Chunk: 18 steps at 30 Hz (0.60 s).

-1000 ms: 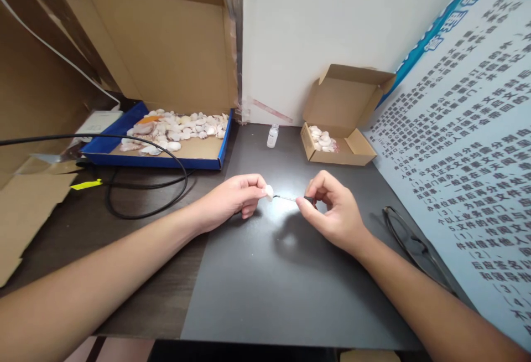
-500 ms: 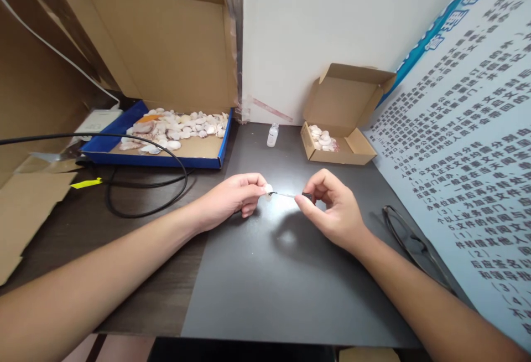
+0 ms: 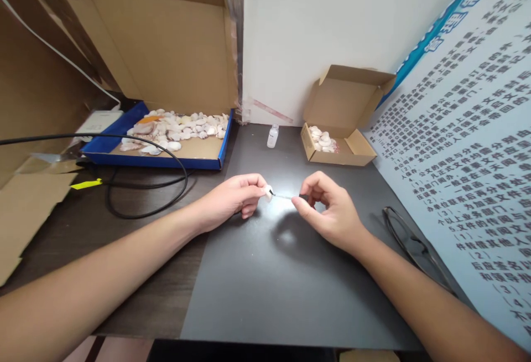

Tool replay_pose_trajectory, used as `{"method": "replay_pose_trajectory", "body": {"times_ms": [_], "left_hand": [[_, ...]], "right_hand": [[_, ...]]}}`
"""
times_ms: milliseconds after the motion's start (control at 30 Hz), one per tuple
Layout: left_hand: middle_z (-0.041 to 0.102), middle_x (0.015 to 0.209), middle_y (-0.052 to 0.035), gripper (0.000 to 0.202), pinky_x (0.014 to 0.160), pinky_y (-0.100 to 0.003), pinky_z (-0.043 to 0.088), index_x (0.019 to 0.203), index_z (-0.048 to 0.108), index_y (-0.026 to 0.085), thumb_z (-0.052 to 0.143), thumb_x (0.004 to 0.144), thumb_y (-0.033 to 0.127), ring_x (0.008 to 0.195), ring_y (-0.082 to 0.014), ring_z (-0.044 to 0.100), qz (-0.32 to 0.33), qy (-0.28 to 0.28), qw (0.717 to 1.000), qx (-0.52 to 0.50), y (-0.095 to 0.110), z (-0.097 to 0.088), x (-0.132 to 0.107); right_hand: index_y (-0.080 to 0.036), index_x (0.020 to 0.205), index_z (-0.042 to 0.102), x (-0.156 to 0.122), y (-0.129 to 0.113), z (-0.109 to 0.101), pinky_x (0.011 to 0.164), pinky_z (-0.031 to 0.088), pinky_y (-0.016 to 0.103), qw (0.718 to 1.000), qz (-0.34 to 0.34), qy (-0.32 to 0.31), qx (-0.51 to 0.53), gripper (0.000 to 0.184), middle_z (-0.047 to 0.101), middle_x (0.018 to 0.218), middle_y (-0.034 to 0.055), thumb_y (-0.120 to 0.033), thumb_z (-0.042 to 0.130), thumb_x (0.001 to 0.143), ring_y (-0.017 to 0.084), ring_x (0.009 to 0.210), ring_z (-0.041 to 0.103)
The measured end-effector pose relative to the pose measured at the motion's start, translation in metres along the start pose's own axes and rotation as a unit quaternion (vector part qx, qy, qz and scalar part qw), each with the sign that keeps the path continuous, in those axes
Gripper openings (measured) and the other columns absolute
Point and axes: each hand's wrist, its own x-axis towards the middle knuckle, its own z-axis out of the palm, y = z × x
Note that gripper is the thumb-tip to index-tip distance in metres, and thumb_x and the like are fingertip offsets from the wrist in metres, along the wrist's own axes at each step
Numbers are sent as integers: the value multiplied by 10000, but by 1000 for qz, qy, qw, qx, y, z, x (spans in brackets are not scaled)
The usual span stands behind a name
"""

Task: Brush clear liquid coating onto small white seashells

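Observation:
Between the fingertips and thumb of my left hand (image 3: 243, 195) is a small white seashell (image 3: 269, 193), held a little above the dark tabletop. My right hand (image 3: 327, 207) pinches the black cap of a thin brush (image 3: 282, 196). The brush's pale stem points left, and its dark tip meets the shell's edge or face; which of these I cannot tell. Beyond both hands stands a small bottle (image 3: 272, 137), uncapped, with whitish contents.
At the back left, a blue-sided box (image 3: 155, 160) contains many shells. A smaller cardboard box (image 3: 342, 157) with shells stands at the back right. A black cable (image 3: 145, 213) loops on the left. Glasses (image 3: 410, 243) lie by the printed board (image 3: 468, 146).
My right hand has shifted slightly left with the brush. The shell has tilted a little in my left hand, which has otherwise stayed in place.

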Motion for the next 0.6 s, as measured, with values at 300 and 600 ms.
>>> {"method": "replay_pose_trajectory", "body": {"times_ms": [300, 600], "left_hand": [[375, 551, 62, 180, 476, -180, 327, 789, 546, 150, 636, 814, 303, 488, -46, 336, 2, -4, 1000, 7, -1, -1, 0], [357, 535, 70, 183, 469, -175, 332, 802, 562, 147, 646, 811, 310, 481, -43, 324, 3, -3, 1000, 8, 0, -1, 0]], "right_hand": [[-229, 822, 475, 0, 0, -2, 522, 390, 245, 999, -13, 28, 11, 173, 483, 608, -64, -261, 639, 865, 98, 519, 452], [-217, 783, 473, 1, 1, 0, 532, 391, 246, 999, 17, -29, -34, 173, 468, 630, -60, -216, 639, 829, 90, 528, 444]]}}
